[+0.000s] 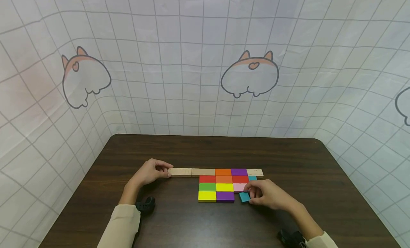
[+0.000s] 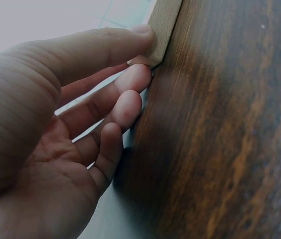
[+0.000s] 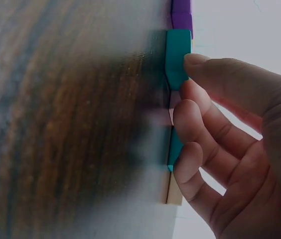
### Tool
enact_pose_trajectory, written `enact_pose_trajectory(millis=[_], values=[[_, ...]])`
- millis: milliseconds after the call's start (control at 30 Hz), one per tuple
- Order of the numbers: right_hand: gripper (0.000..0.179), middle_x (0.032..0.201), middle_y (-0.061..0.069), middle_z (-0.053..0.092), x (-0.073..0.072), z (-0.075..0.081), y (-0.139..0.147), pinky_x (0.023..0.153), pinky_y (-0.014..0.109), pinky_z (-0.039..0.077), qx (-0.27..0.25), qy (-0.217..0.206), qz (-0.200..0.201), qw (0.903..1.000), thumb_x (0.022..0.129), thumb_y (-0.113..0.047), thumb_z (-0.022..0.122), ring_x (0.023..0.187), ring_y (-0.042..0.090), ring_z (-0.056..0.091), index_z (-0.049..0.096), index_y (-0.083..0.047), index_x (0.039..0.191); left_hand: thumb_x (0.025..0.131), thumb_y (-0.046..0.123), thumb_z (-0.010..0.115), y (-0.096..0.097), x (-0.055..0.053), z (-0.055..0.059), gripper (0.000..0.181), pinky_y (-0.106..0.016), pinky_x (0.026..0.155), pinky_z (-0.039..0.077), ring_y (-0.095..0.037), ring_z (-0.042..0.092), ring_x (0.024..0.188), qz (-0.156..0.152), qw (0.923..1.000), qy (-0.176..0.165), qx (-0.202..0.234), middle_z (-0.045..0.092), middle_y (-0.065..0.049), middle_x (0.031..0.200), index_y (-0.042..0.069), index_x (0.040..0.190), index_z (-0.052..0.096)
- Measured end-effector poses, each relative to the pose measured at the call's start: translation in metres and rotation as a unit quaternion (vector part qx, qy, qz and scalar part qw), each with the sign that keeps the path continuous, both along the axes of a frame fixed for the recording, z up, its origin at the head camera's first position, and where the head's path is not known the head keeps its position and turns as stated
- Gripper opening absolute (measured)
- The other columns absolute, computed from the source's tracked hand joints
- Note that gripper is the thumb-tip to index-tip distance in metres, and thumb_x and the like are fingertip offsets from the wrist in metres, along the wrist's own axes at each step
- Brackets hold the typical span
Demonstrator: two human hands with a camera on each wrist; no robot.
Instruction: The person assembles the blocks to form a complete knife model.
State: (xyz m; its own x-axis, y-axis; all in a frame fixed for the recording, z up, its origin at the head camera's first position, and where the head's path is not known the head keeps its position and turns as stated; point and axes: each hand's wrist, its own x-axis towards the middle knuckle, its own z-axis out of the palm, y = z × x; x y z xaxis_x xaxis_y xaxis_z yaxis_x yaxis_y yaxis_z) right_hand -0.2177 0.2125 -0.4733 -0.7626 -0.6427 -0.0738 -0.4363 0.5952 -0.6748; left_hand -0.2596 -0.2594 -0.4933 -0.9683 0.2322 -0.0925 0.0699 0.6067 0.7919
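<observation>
My left hand (image 1: 150,172) pinches the outer end of a plain wooden block (image 1: 180,172), the leftmost in the back row. The left wrist view shows the thumb on that block (image 2: 165,25) near its corner, the other fingers beside it. My right hand (image 1: 270,195) holds a teal block (image 1: 244,197) between thumb and fingers, slightly turned, just right of the front purple block (image 1: 225,196). Close behind lies a pink block (image 1: 239,187), partly covered by the fingers. A second teal block (image 1: 252,178) shows beyond them.
Flat blocks lie edge to edge in several rows: orange (image 1: 223,179), red (image 1: 207,179), green (image 1: 207,187) and yellow (image 1: 207,196) among them. Another plain wooden block (image 1: 255,172) ends the back row at right. The dark wooden table (image 1: 179,223) meets a patterned cloth backdrop (image 1: 198,109).
</observation>
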Motion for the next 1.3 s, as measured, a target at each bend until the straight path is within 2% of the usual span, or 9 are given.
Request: enact_pose_trajectory(millis=[900,1300], values=[[0.018,0.079,-0.010,0.062,-0.002,-0.001,-0.016,0.071,0.021,0.052,0.001,0.006,0.000,1.0000,0.091,-0.014,0.078,0.072,0.001,0.057,0.069,-0.010,0.105,0.092,0.015,0.077,-0.001,0.001,0.000,0.023,-0.034,0.072,0.049,-0.019,0.058,0.078,-0.007,1.0000,-0.001,0.004,0.070,-0.001,0.089,0.015,0.115,0.079],[0.018,0.078,-0.009,0.062,-0.002,0.000,-0.020,0.071,0.021,0.052,0.004,-0.003,-0.007,1.0000,0.090,-0.015,0.079,0.072,0.003,0.057,0.069,-0.011,0.105,0.092,0.017,0.077,-0.002,0.002,0.000,0.024,-0.030,0.069,0.048,-0.017,0.058,0.076,-0.010,0.9999,-0.002,0.004,0.070,-0.004,0.090,0.014,0.116,0.078]])
